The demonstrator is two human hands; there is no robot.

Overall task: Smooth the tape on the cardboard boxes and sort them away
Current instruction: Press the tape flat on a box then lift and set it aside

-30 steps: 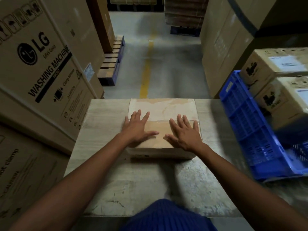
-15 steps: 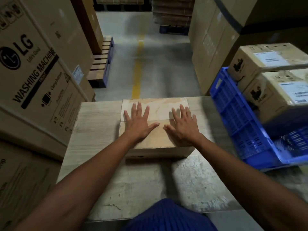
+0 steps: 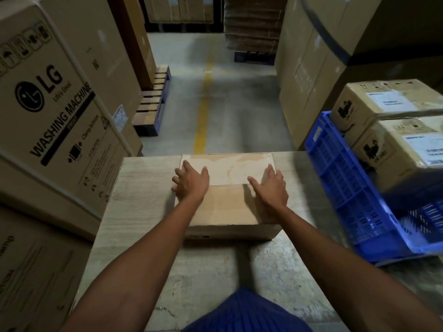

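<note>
Box [image 3: 225, 207] is sitting toward the far edge of a pale surface [image 3: 143, 188] in a dim warehouse aisle, the far half of its top lying under a wide band of light tape [image 3: 227, 168]. A person is leaning over it, both bare arms stretching forward. The left hand [image 3: 191, 185] is lying flat on the left side of the top, fingers spread and reaching just past the left edge, thumb pointing inward across the tape. The right hand [image 3: 271, 188] is pressing flat near the right edge, fingers straight and apart, thumb angling toward the middle. Neither hand is gripping anything. Between them the tape's near border is running straight across the brown top. Just beside the surface on the right, a blue crate [image 3: 340, 183] is tilting, with two labelled cartons [image 3: 383, 104] sitting in it, one above the other. A tall washing-machine carton [image 3: 55, 104] is standing on the left, and a yellow line [image 3: 203, 111] is running down the floor beyond.
</note>
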